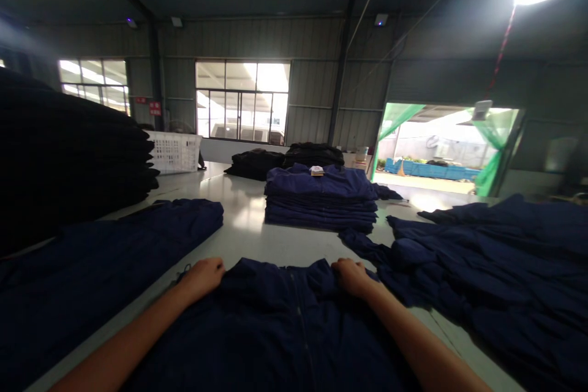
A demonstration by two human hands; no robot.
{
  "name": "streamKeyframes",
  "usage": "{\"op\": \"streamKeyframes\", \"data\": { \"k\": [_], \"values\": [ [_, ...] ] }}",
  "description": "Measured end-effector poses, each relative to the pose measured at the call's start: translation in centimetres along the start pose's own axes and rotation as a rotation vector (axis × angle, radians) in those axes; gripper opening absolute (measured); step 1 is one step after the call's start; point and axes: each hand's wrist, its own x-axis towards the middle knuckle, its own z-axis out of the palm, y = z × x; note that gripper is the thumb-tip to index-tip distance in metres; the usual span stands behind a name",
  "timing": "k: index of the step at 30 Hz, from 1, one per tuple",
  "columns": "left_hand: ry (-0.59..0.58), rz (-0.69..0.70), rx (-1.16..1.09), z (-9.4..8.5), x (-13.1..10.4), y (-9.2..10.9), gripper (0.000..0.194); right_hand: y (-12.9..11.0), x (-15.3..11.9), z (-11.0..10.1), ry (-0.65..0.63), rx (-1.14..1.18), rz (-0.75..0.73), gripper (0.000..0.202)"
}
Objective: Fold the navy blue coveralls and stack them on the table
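A navy jacket [266,324] with a zip down its front lies spread on the table before me, its collar end pointing away. My left hand [207,274] is closed on the jacket's left shoulder edge. On the opposite shoulder, my right hand [353,275] grips the cloth with its fingers curled. Beyond the jacket stands a neat stack of folded navy jackets [321,208], a pale label [316,170] showing on the top one. The jacket's lower part runs out of view.
Navy garments [500,263] lie loosely heaped on the right, with more navy cloth [138,239] on the left. A tall pile of black garments [68,153] rises at far left. Behind are a white plastic basket [175,152] and black folded clothes [307,155] on the white table [243,239].
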Motion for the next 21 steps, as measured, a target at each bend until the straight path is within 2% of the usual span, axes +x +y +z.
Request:
{"op": "streamKeyframes", "data": {
  "k": [2, 4, 7, 9, 10, 12, 15, 17, 19, 21],
  "values": [
    [0.021, 0.02, 0.04, 0.2, -0.4, 0.3, 0.025, -0.3, -0.6, 0.0, 0.023, -0.02, -0.045, 0.026],
    [0.089, 0.054, 0.101, 0.1, -1.2, 0.8, 0.024, -0.5, -1.2, -0.2, 0.116, -0.012, -0.079, 0.027],
    [0.323, 0.07, 0.155, -0.3, -2.0, 1.3, 0.03, -0.7, -1.8, -0.6, 0.368, -0.012, -0.031, 0.027],
    [0.43, 0.054, 0.175, -0.3, -1.9, 1.2, 0.034, -0.8, -1.6, -0.9, 0.457, -0.052, 0.04, 0.029],
    [0.411, 0.044, 0.18, -0.3, -1.6, 1.1, 0.035, -0.9, -1.3, -1.1, 0.448, -0.077, 0.072, 0.029],
    [0.278, 0.018, 0.179, -0.4, -0.8, 0.8, 0.034, -1.2, -0.7, -1.6, 0.37, -0.106, 0.127, 0.031],
    [0.158, 0.013, 0.164, -1.6, 0.2, 1.3, 0.033, -2.8, -0.4, -3.0, 0.243, -0.056, 0.154, 0.032],
    [0.109, 0.084, 0.128, -3.1, 0.1, 2.8, 0.029, -4.7, -0.8, -4.0, 0.136, 0.023, 0.112, 0.035],
    [-0.022, 0.208, 0.048, -4.2, -0.5, 4.7, 0.032, -7.0, -1.4, -4.3, 0.056, 0.061, 0.056, 0.045],
    [-0.116, 0.3, -0.01, -3.9, -1.0, 6.5, 0.045, -9.0, -1.6, -3.7, 0.068, 0.027, 0.018, 0.059]
  ]
}}
